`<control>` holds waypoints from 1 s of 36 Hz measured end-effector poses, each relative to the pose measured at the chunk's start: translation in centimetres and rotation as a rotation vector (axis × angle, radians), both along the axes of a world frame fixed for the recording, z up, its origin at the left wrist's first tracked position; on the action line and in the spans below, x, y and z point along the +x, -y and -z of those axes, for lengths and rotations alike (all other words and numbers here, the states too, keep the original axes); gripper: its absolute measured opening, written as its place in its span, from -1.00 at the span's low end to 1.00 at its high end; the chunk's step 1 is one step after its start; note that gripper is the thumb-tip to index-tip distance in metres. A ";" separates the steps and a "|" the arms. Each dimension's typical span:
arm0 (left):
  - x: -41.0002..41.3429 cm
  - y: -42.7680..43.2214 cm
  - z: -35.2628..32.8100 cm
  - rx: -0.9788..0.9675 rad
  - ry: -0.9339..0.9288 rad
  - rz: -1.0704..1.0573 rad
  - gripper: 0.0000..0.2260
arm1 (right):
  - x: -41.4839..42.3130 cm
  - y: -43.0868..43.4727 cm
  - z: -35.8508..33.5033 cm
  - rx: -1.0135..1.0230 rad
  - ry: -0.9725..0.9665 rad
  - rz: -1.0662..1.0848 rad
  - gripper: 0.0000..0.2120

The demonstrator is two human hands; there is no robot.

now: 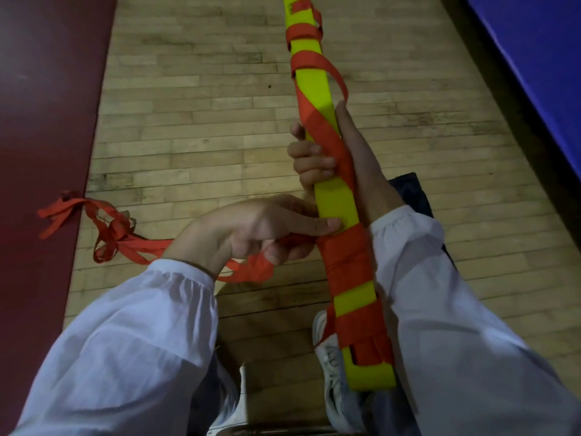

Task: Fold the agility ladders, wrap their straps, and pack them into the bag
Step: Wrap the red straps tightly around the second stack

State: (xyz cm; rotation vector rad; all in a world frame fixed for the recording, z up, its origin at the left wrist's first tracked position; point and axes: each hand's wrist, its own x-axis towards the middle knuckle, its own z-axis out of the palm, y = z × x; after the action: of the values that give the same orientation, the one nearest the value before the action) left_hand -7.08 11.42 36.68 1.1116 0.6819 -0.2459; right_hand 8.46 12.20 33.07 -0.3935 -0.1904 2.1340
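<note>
A stack of yellow agility-ladder rungs (334, 202) stands nearly upright in front of me, its lower end near my shoe. Red strap (349, 259) is wound round it in several bands, tight low down and looser toward the top. My right hand (317, 158) grips the stack at mid-height, fingers curled round the rungs and strap. My left hand (261, 231) pinches the loose red strap beside the stack, its thumb pressed against the yellow rung. The free strap tail (113, 228) trails left across the floor in a loose tangle. No bag is in view.
A wooden plank floor (188, 121) lies under everything. A dark red mat (41, 121) runs along the left side and a blue mat (540, 58) along the right. My white shoes (330, 357) and white sleeves fill the bottom of the view.
</note>
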 end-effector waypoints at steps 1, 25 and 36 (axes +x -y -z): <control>0.0 0.0 0.0 0.010 -0.008 0.011 -0.78 | -0.1 -0.1 -0.1 0.002 0.035 -0.006 -0.35; 0.4 -0.2 0.1 0.215 -0.301 -0.014 -0.51 | -2.0 0.1 -1.1 -0.034 1.016 0.234 -0.45; 0.9 0.5 0.6 0.386 -0.339 -0.055 -0.61 | -2.5 0.1 -0.6 0.043 1.181 0.255 -0.43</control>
State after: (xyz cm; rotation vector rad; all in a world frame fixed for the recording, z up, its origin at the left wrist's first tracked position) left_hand -6.22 10.94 36.05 1.4322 1.0929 -0.2653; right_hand 5.92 12.08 33.68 -1.5204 -0.7916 1.4077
